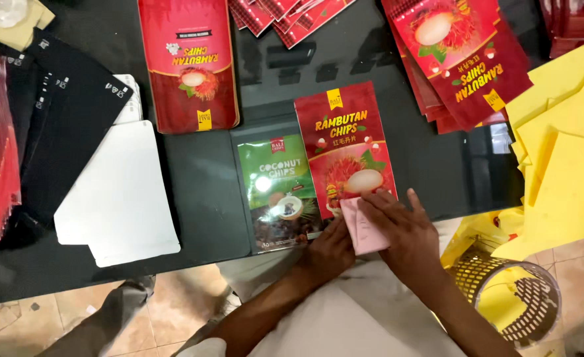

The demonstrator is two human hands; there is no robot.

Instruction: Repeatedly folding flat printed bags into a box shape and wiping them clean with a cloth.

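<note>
Bare forearms, a white sleeve edge at the left elbow, pale trousers below.
</note>
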